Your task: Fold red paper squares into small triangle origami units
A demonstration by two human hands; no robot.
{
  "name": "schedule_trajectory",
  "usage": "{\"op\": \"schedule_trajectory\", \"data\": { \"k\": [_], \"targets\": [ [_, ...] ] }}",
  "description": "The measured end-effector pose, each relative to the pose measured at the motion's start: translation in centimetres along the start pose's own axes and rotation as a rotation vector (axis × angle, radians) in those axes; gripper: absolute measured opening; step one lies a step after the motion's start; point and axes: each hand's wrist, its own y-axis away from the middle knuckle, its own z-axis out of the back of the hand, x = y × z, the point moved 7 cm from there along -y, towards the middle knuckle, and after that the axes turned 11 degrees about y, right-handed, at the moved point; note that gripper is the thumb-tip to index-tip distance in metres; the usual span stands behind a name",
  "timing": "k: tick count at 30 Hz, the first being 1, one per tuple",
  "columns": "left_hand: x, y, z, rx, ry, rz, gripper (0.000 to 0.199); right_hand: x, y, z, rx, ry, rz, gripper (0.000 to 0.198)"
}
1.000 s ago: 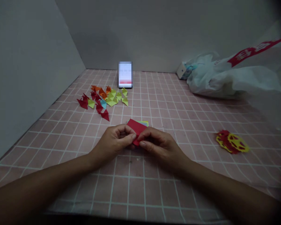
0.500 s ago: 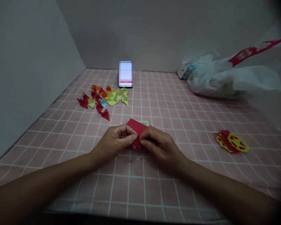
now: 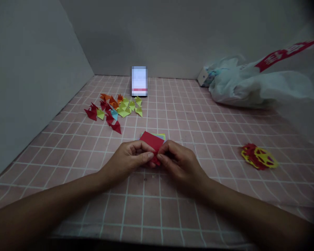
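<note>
Between my two hands is a small piece of folded red paper [image 3: 155,160], mostly covered by the fingers. My left hand [image 3: 132,155] pinches it from the left with thumb and fingertips. From the right, my right hand [image 3: 179,158] pinches its other side, the fingertips of both hands nearly meeting. Just beyond lies a flat red paper sheet [image 3: 151,138], on top of a stack of coloured paper [image 3: 161,135] whose yellow and pale edges show. Whether the held piece is separate from that sheet I cannot tell. Folded paper cranes [image 3: 124,109] in red, orange, yellow and blue stand farther off to the left.
A phone [image 3: 139,81] with a lit, blurred screen stands upright at the back. Red and yellow paper cutouts [image 3: 260,157] lie on the right. A white plastic bag [image 3: 235,87] and a small box [image 3: 203,77] sit at the back right. Walls bound the checked tablecloth [image 3: 172,216].
The view has shifted slightly. Both hands keep their pinch on the red paper, the fingertips moving only a little.
</note>
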Motion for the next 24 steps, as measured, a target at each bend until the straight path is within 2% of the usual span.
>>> {"op": "schedule_trajectory", "data": {
  "k": [7, 14, 24],
  "targets": [
    [-0.12, 0.11, -0.13, -0.012, 0.008, -0.034, 0.014, -0.18, -0.04, -0.09, 0.008, -0.05, -0.025, 0.016],
    [-0.78, 0.02, 0.1, -0.073, -0.025, -0.069, 0.013, -0.69, -0.14, -0.51, 0.081, -0.133, -0.044, 0.011],
    [-0.22, 0.35, -0.1, -0.027, -0.046, -0.072, 0.015, -0.7, -0.05, -0.18, 0.031, -0.092, -0.063, 0.014]
  ]
}}
